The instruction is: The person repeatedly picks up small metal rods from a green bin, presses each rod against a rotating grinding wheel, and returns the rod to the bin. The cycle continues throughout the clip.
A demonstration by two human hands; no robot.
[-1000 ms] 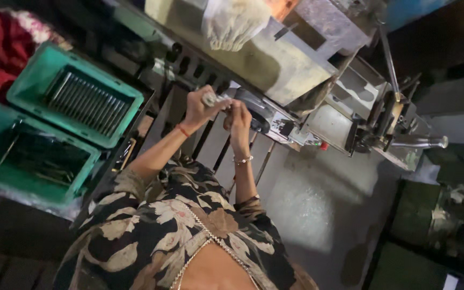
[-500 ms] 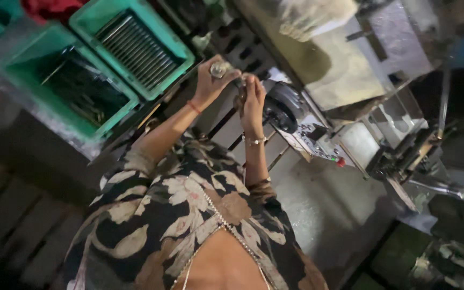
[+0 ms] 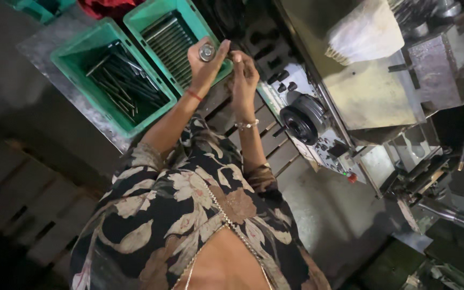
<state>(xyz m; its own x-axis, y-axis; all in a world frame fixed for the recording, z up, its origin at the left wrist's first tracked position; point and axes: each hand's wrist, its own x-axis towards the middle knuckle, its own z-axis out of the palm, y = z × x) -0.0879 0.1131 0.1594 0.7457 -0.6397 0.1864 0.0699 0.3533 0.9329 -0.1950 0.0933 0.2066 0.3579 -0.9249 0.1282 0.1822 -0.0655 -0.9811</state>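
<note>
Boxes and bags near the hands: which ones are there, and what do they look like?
Green plastic crate: left of the hands, rectangular, holds dark metal rods.
Second green crate: beside it, behind the left hand, rods in a neat row.
Whitish bag: on the machine top, lumpy, pale.
No readable screens in view.

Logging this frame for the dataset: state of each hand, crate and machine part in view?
Left hand: raised, gripping small round metal part.
Right hand: raised beside it, fingers curled; contents hidden.
Nearer green plastic crate: open, loose dark rods.
Farther green plastic crate: open, rods in rows.
Black round machine knob: untouched.
</note>
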